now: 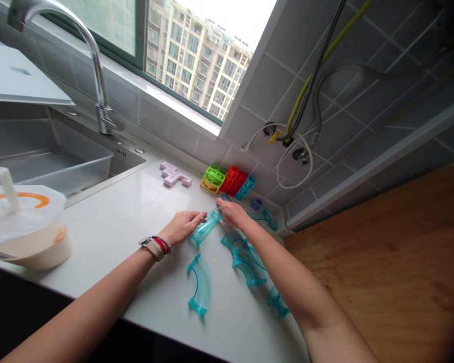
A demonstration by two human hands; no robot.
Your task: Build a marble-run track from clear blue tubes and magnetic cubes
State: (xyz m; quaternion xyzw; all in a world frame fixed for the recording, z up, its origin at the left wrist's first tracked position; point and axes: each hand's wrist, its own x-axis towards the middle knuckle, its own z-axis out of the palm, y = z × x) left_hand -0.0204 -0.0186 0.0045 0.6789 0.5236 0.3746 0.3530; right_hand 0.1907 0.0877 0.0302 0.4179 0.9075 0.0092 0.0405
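A see-through teal track piece (205, 229) lies at a slant between my two hands above the white counter. My left hand (183, 225) grips its left edge, thumb and fingers closed together. At its far end, my right hand (232, 213) pinches it with bent fingers; the exact contact is partly hidden. Below my left hand rests a curved teal track piece (203, 285). More curved teal pieces (249, 267) sit under and beside my right forearm, which covers part of them. Another teal piece (268, 219) is by the wall, beyond my right wrist.
Along the wall stand green-yellow blocks (213, 178), red blocks (233, 180), blue blocks (245, 187) and lilac pieces (174, 174). A sink (126, 164) with a tall faucet (98, 75) is at left, a lidded cup with a straw (30, 227) nearer. Hoses (306, 85) hang at right.
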